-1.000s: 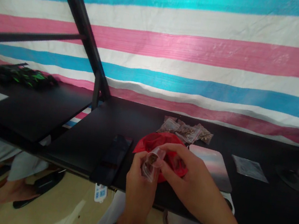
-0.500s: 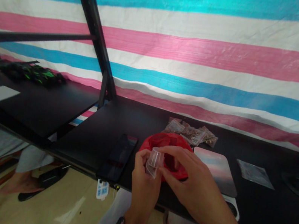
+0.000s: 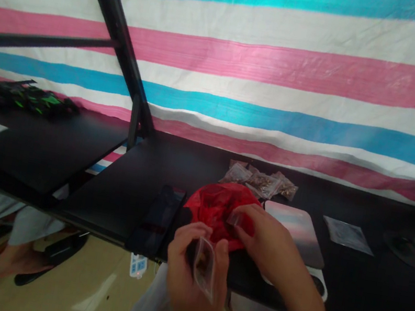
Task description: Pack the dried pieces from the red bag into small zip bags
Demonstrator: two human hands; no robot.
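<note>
My left hand [image 3: 187, 274] pinches a small clear plastic bag [image 3: 204, 267] with brown bits inside, low over the desk's front edge. My right hand [image 3: 265, 239] rests just above a crumpled red plastic bag [image 3: 214, 210]. Its fingertips pinch a small clear plastic piece [image 3: 234, 219] against the red bag. Several small clear packets of brown bits [image 3: 260, 183] lie in a cluster behind the red bag. My hands hide the red bag's near side.
A black phone [image 3: 157, 216] lies left of the red bag, and a pink-grey mouse pad [image 3: 293, 233] lies right of it. Further right are a flat clear packet [image 3: 347, 234] and a monitor stand [image 3: 407, 247]. A black metal strut [image 3: 138, 96] rises behind the black desk [image 3: 112, 203].
My hands have moved apart. The left hand has dropped toward me with the small bag, and the right hand stays near the red bag with a small clear piece.
</note>
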